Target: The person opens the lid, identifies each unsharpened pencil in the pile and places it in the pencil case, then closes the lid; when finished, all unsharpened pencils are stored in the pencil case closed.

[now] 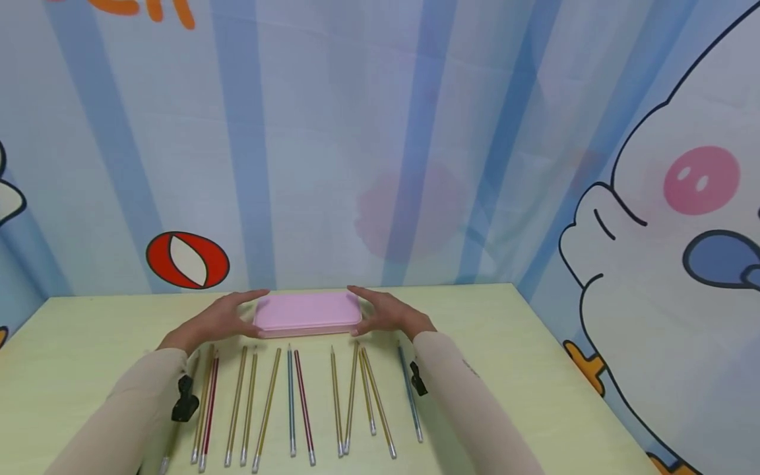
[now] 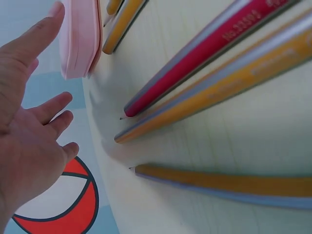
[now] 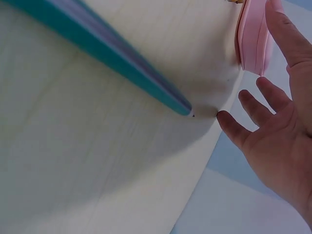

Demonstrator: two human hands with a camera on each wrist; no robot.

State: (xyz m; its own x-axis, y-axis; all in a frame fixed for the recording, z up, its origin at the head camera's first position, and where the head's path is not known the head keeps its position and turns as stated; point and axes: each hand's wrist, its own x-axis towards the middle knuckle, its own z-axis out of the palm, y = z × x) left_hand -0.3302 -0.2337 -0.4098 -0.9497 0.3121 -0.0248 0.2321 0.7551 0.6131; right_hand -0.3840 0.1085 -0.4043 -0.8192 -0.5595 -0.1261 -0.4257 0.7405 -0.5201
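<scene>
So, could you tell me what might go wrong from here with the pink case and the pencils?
1. The left hand and right hand flank the pink case with straight fingers and hardly any hold; lifted like this, it may slip.
2. The pencils lie loose just in front of the case, so a forearm or sleeve could roll them.
3. The case sits near the table back edge; a push forward might shove it off.
</scene>
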